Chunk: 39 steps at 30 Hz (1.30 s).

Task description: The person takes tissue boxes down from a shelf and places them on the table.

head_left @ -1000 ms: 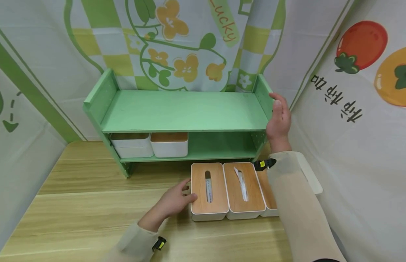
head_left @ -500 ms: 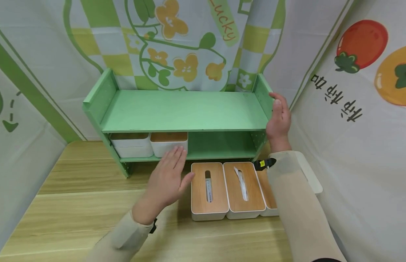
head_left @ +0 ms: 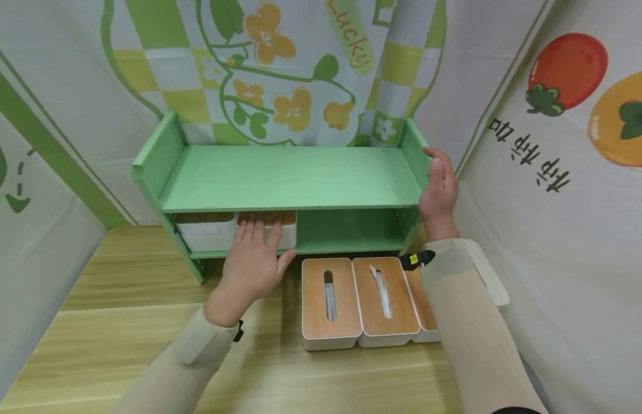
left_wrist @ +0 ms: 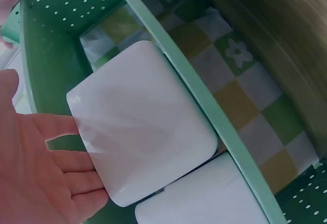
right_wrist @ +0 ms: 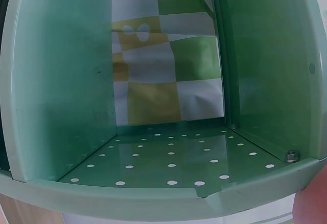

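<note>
A green two-tier shelf (head_left: 290, 175) stands on the table. On its lower tier, at the left, sit a white lidded box (head_left: 204, 233) and a second white box with a wood-look lid (head_left: 289, 233). My left hand (head_left: 251, 270) has its fingers straight, their tips touching that second box at its front top edge. In the left wrist view, its fingers (left_wrist: 82, 175) lie against the white box's (left_wrist: 143, 127) edge. My right hand (head_left: 439, 198) holds the shelf's right side panel. Only a sliver of it shows in the right wrist view, beside the perforated panel (right_wrist: 153, 173).
In front of the shelf, white boxes with wood-look slotted lids (head_left: 316, 322) (head_left: 398, 325) stand side by side on the wooden table (head_left: 145, 345). A third (head_left: 421, 293) is partly behind my right sleeve. A white flat piece (head_left: 489, 273) lies at the right. Printed curtains surround the table.
My left hand has left the side of the nearest slotted-lid box and moved up and left to the second box on the lower tier. My right hand stays at the side panel.
</note>
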Available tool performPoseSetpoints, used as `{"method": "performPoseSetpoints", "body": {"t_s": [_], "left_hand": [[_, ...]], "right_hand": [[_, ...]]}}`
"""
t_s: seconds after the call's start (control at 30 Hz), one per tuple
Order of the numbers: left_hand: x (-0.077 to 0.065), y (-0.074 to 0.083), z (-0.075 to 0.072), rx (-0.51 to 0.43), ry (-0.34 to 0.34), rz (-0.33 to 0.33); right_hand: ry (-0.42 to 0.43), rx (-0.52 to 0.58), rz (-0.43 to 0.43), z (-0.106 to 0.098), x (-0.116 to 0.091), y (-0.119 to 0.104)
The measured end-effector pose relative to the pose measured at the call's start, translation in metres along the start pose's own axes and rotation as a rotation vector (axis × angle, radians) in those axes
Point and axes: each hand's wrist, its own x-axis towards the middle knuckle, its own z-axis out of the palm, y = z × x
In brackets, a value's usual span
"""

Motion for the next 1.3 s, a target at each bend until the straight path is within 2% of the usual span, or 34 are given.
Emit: {"method": "performPoseSetpoints", "body": {"t_s": [0.13,0.23,0.37,0.57,0.63,0.77,1.0,1.1,1.3], "left_hand": [[-0.003,0.004,-0.006,0.020,-0.027,0.003],[-0.005,0.007,-0.009,0.030,-0.019,0.009],[-0.004,0.010,-0.010,0.009,0.025,0.006],[0.013,0.003,0.000,0.043,0.132,0.002],[0.016,0.001,0.001,0.052,0.138,-0.006],[0.014,0.001,-0.002,0.054,0.092,-0.020],[0.002,0.006,-0.017,0.001,-0.065,-0.066],[0.001,0.007,-0.021,-0.025,-0.112,-0.083],[0.013,0.005,-0.015,-0.016,-0.097,-0.050]], "right_hand": [[0.004,0.002,0.003,0.000,0.000,0.000],[0.001,0.003,0.012,0.000,0.000,0.000],[-0.005,-0.003,0.012,0.000,0.000,-0.001],[0.002,0.001,0.030,-0.001,0.002,-0.002],[0.004,0.000,0.028,-0.001,0.002,-0.002],[0.004,0.015,0.013,0.000,0.001,-0.001],[-0.001,0.014,0.006,0.001,0.000,0.000],[-0.001,0.014,0.003,0.001,0.000,-0.001],[0.005,0.020,0.010,0.000,0.000,-0.002]]}}
